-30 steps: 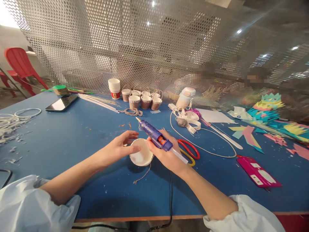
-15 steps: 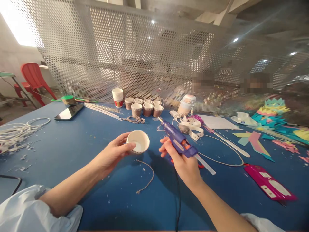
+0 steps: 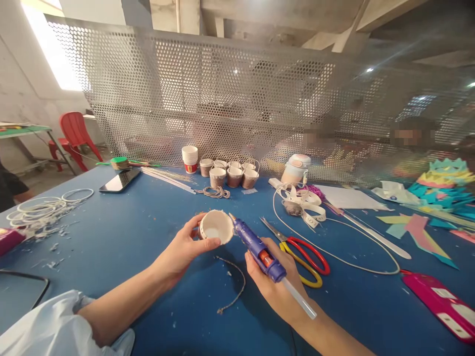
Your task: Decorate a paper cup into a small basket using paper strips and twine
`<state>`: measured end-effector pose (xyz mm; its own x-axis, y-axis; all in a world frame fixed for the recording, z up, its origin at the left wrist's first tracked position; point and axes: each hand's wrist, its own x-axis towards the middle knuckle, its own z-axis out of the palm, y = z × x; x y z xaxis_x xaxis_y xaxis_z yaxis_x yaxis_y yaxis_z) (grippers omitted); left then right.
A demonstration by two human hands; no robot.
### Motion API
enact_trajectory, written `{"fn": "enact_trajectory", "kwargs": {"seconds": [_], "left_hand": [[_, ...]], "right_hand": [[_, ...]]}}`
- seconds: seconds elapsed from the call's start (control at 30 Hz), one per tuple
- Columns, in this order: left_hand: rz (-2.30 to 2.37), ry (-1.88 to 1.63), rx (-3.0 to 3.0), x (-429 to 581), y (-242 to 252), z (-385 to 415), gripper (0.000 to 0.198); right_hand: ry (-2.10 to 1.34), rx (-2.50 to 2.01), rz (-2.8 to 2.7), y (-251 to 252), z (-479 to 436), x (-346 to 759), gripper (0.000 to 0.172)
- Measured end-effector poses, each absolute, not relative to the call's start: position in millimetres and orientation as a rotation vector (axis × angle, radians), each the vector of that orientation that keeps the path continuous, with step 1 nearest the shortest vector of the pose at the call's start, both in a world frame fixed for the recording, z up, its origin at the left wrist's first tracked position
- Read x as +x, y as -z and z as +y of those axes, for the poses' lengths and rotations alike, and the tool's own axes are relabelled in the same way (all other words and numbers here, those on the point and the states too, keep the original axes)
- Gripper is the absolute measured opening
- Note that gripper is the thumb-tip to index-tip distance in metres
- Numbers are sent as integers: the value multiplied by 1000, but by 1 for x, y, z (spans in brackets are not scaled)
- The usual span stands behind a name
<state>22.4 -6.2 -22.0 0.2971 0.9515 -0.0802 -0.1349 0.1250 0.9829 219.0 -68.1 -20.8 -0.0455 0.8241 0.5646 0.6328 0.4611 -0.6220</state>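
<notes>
My left hand [image 3: 187, 249] grips a small white paper cup [image 3: 215, 228] above the table, its mouth tilted toward me and the thumb on its rim. In my right hand [image 3: 272, 272] is a blue glue gun [image 3: 256, 244] with a clear glue stick out of its back. The nozzle is at the cup's right rim; whether it touches I cannot tell. Below the cup a short piece of twine [image 3: 243, 282] lies curved on the blue table [image 3: 166, 301]. Scissors [image 3: 302, 254] with red and yellow handles lie just right of the glue gun.
At the back stand a stack of paper cups [image 3: 190, 158] and several small handled buckets [image 3: 234, 176]. A bottle [image 3: 296, 169], white tape [image 3: 313, 216] and a pink power strip [image 3: 440, 301] are on the right. A phone [image 3: 119, 181] and coiled white cord [image 3: 37, 210] lie left.
My right hand has brought the glue gun down and left, so its nozzle is now at the cup's rim. The scissors show more fully. The whole view has shifted slightly.
</notes>
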Motion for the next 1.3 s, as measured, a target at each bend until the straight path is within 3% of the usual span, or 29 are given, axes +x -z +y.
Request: {"fn": "enact_trajectory", "kwargs": {"seconds": [0.1,0.2,0.5,0.67,0.8,0.97,1.3], "left_hand": [[897,-1026,1226,24,26,-9,76],[751,-1062,1385,26,33,-12,69],[610,-1040,1549,23,42,-21,52],[642,-1030,1438,25,36,-19,33],[734,-1064,1195,28,28,-14,34],[789,-1016,902,28,24,-6,35],[759,-898,846,25,30,-1,37]], "right_hand": [[-425,-1243,-1573,24,-67,216,13],[-494,-1225,-1461,28,-62,213,18],[-118,-1112,-1585,42,-56,218,11],[-194,-1047,-1755,40,-58,225,20],[-113,-1037,-1683,33,-61,223,20],[-159,-1085,-1704,20,-71,220,4],[-305,-1226,-1874,23,-65,217,15]]}}
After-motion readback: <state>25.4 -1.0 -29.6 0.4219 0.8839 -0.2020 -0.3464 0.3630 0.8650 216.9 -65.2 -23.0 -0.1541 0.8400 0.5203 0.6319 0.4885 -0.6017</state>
